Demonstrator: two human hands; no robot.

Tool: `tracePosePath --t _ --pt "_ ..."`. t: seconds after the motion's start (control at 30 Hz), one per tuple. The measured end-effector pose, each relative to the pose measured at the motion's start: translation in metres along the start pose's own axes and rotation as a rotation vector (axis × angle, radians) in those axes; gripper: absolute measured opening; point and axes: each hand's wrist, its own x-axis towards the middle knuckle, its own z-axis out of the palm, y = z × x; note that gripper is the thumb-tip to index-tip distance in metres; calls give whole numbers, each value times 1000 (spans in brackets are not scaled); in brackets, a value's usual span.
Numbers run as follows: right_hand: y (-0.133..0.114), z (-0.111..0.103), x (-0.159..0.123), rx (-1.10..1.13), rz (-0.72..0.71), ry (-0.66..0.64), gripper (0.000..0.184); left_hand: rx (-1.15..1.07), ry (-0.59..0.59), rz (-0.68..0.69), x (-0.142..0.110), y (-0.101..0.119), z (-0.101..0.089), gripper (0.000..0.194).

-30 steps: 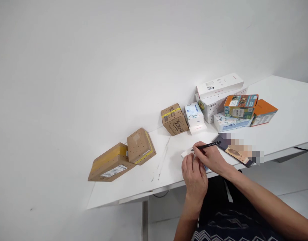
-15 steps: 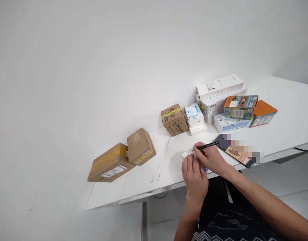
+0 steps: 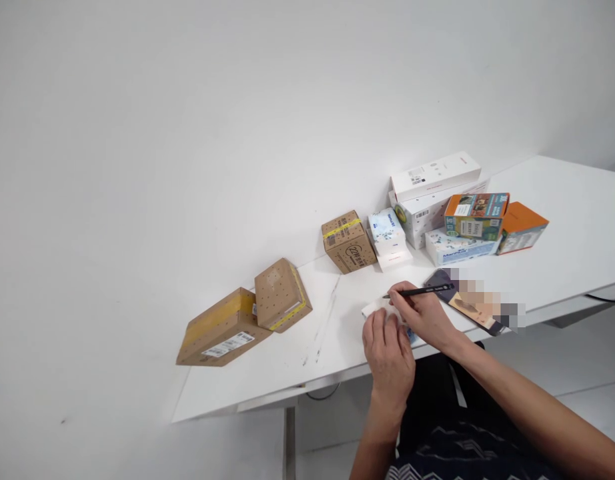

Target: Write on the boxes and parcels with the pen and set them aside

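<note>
Right hand clamping its fingers on a slim black pen with pale lettering, tip pointing at a small white item lying near the desk's front edge, left hand resting over it, grip unclear.

Pinching with the bent fingers of the right hand, wrist nearly straight, and trailing the bare right forearm back from the grip toward the body's right side. Resting the left hand palm down just left of that pinch and nearer the body, fingers curved close together, with the left forearm running steeply back behind.
</note>
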Motion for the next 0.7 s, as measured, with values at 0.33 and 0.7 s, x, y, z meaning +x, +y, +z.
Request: tracePosePath --t 0.33,0.7 --pt "63 -29 3 -309 -83 132 26 -11 11 6 0 0 -2 25" --pt "101 -7 5 -1103 -23 -357 54 10 -16 2 -2 0 -1 25"
